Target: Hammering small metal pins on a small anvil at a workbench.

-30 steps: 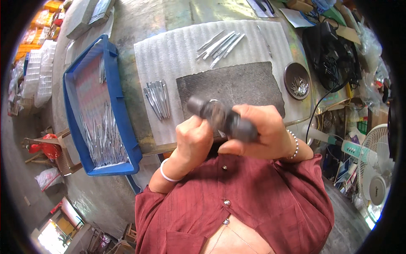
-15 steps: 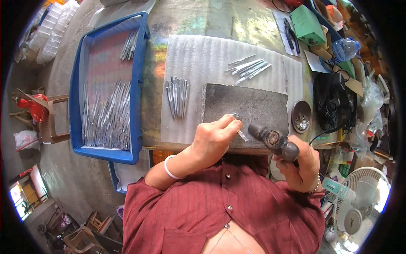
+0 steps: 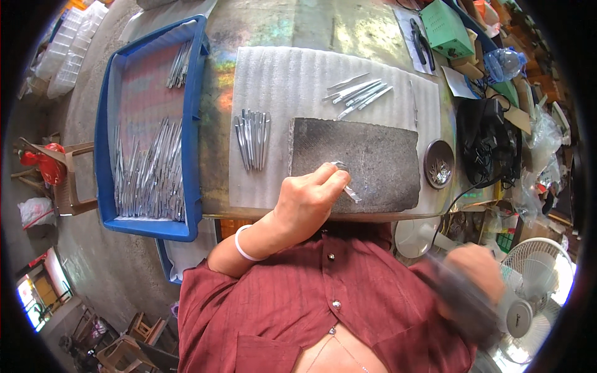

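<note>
My left hand (image 3: 309, 200) rests at the near part of a dark grey stone-like slab (image 3: 387, 163), fingers pinched closed. A short, shiny silver metal piece (image 3: 352, 194) sticks out from under the fingers over the slab; the rest of it is covered by the hand. Off to the right, away from the slab, my right hand (image 3: 479, 268) is closed around a dark hammer (image 3: 463, 301), both smeared by motion. Slim silver metal pieces (image 3: 357, 94) lie in a loose group beyond the slab. Another bunch of metal pieces (image 3: 252, 140) lies to its left.
White foam sheet (image 3: 267, 74) lies under the slab. A round dark dish (image 3: 439, 165) of small metal bits sits right of the slab. At left is a blue tray (image 3: 198, 124) with many slim metal pieces. Black pliers (image 3: 421, 46), a green box (image 3: 446, 28) and a fan (image 3: 536, 273) stand right.
My right hand has swung the hammer away from the slab, down and to the right. My left hand keeps its pinch on the metal piece; the whole view has shifted slightly.
</note>
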Available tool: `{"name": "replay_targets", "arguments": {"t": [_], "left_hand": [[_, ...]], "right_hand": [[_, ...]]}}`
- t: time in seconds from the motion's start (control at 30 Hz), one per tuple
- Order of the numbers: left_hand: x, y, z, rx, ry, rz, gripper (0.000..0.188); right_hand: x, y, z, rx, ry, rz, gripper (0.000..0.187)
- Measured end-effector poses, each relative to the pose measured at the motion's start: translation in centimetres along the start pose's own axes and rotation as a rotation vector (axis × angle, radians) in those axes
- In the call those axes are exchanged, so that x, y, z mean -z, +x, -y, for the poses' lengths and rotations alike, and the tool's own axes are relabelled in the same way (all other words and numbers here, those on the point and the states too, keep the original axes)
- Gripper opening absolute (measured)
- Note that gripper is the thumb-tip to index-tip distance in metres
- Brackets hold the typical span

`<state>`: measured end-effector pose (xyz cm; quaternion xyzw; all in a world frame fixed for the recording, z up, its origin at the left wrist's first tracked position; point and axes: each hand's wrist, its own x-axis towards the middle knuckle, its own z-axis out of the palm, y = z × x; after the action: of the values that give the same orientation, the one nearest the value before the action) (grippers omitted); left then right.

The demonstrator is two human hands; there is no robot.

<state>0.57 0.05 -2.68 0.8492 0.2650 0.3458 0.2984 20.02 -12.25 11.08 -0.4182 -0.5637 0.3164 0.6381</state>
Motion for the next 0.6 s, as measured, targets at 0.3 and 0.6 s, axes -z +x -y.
{"name": "replay_targets", "arguments": {"t": [0.3,0.6], "left_hand": [[2.4,1.4,-1.0,0.439,-0.848,-0.025,0.008],[3.7,2.0,0.3,0.702,-1.634,-0.092,0.012]], "right_hand": [[0.2,2.2,-2.3,-0.194,-0.833,0.255,0.032],[2.0,0.1,-11.7,-0.305,-1.111,0.318,0.048]]}}
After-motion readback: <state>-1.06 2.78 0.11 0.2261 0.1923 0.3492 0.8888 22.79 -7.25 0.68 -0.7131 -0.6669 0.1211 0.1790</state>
